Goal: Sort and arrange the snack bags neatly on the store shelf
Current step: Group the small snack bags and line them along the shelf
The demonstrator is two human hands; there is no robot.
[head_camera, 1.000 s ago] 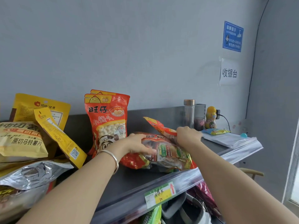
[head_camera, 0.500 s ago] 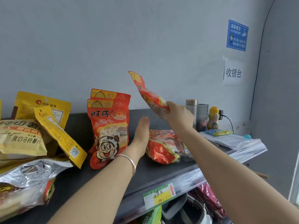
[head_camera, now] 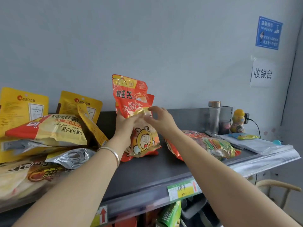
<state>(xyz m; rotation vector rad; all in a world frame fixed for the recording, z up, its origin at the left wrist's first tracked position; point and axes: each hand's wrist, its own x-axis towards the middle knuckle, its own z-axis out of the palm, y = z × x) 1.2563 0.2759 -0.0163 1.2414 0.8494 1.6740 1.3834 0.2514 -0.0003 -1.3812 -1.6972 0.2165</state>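
While gripped upright by the left hand (head_camera: 126,126), the red snack bag (head_camera: 129,95) is touched by the right hand (head_camera: 161,119). That hand's fingers (head_camera: 152,108) are spread.

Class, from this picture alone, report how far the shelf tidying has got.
Done: two yellow bags stand upright at the back. In hand: the left hand grips upright red bags while the open right hand touches them. Left: the crisp bags piled at left and the flat packet at right need standing up.

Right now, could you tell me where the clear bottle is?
Head view, right: the clear bottle stands at the shelf's back, left of the yellow bottle.
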